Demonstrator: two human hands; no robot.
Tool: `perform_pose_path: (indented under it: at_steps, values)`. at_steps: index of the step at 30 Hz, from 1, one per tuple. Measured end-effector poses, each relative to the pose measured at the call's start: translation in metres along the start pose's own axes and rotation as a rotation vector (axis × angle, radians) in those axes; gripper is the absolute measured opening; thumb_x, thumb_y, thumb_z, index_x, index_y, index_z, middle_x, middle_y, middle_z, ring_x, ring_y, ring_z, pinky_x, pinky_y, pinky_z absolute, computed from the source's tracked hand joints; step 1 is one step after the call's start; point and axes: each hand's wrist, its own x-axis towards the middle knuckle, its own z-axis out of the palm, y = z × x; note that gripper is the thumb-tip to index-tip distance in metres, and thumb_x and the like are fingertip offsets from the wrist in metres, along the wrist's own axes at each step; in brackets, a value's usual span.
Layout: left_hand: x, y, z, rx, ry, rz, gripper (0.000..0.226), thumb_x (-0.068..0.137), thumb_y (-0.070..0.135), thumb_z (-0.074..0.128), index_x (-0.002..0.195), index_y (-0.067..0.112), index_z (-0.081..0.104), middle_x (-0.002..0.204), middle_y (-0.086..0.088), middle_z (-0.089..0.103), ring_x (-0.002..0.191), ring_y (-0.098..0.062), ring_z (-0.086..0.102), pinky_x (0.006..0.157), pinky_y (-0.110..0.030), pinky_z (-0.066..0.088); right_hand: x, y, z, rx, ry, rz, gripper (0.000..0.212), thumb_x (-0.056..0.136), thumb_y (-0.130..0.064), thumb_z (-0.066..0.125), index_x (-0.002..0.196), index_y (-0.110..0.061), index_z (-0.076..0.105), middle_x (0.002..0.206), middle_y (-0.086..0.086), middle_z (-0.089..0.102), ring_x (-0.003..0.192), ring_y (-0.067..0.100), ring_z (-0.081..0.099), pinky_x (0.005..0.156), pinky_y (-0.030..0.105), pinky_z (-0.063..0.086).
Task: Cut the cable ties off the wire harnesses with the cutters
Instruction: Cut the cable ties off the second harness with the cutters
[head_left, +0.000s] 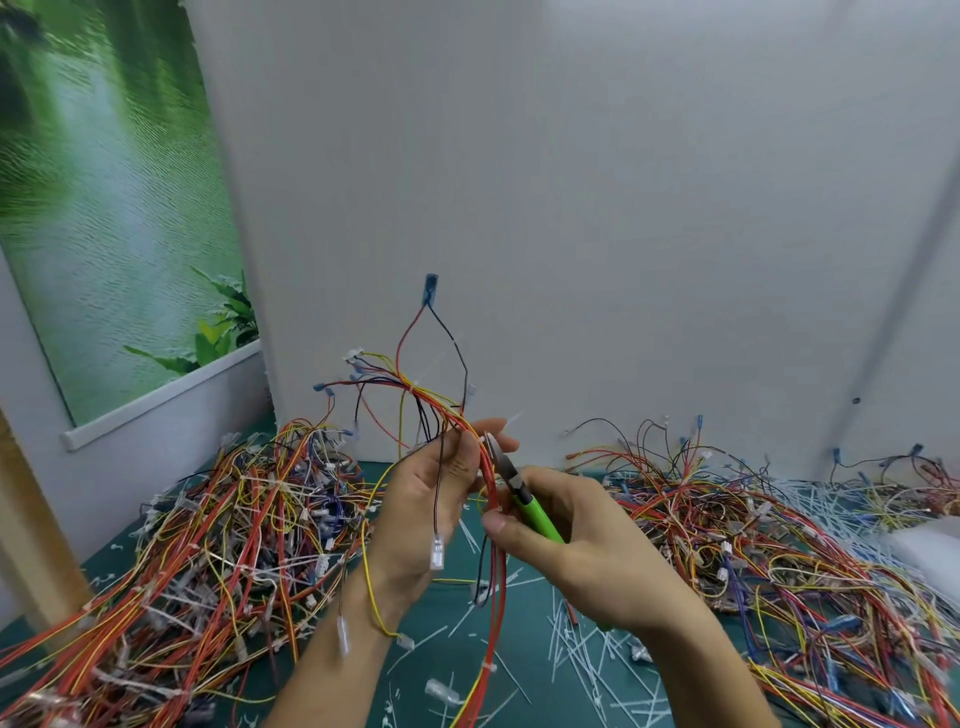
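My left hand (428, 512) holds a wire harness (493, 582) of red, yellow and black wires upright in the middle of the view. Its upper ends fan out toward a blue connector (431, 288) against the wall. My right hand (576, 545) grips green-handled cutters (535, 512). Their dark jaws point up and left and touch the bundle right beside my left fingers. A white cable tie (511, 420) sticks out of the bundle just above the jaws. Another white tie (488, 666) wraps the bundle lower down.
A large heap of tangled harnesses (223, 551) lies on the green mat (524, 623) at the left. A second heap (779, 551) lies at the right. Cut white tie pieces (582, 654) litter the mat between them. A white wall (571, 208) stands close behind.
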Motion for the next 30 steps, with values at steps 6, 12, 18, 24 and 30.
perform_pose_path:
  at_steps: [6,12,18,24,30]
  values:
    - [0.000,-0.004,-0.003,0.034,-0.030,-0.051,0.037,0.095,0.047,0.058,0.117,0.021,0.072,0.120,-0.012,0.070,0.109,-0.030,0.068,0.091,-0.047,0.054,-0.001,-0.003,0.009,-0.045,0.012,-0.072,0.009,0.097,-0.025,0.070,0.094,-0.021,0.063,0.083,0.006,0.060,0.074,0.019,0.053,0.073,0.046,0.050]
    - [-0.005,0.005,0.003,-0.178,0.002,-0.073,0.030,0.098,0.030,0.056,0.112,0.006,0.066,0.108,-0.019,0.060,0.104,-0.031,0.059,0.097,-0.050,0.049,-0.008,-0.014,0.003,-0.115,-0.050,-0.021,0.015,0.098,-0.038,0.069,0.098,-0.023,0.069,0.081,0.011,0.060,0.070,0.021,0.048,0.069,0.049,0.047]
    - [-0.001,0.010,0.004,-0.330,-0.087,0.006,0.032,0.092,0.045,0.065,0.106,0.017,0.072,0.140,-0.012,0.060,0.118,-0.025,0.060,0.095,-0.051,0.050,-0.018,-0.025,-0.016,0.171,-0.071,0.072,0.020,0.098,-0.034,0.067,0.101,-0.017,0.076,0.078,0.002,0.072,0.070,0.016,0.064,0.067,0.028,0.052]
    - [-0.002,0.009,0.002,-0.302,-0.106,0.006,0.037,0.094,0.049,0.063,0.113,0.018,0.072,0.125,-0.010,0.069,0.117,-0.022,0.064,0.095,-0.037,0.054,-0.016,-0.026,-0.017,0.606,-0.274,0.334,0.031,0.097,-0.037,0.065,0.096,-0.006,0.071,0.076,0.017,0.062,0.067,0.031,0.064,0.068,0.042,0.059]
    - [-0.003,0.007,0.001,-0.266,-0.111,0.014,0.043,0.096,0.047,0.061,0.121,0.013,0.070,0.122,-0.013,0.069,0.116,-0.019,0.064,0.095,-0.031,0.052,-0.009,-0.020,-0.016,0.806,-0.478,0.406,0.024,0.093,-0.027,0.070,0.099,-0.005,0.064,0.076,0.009,0.045,0.064,0.024,0.053,0.075,0.048,0.058]
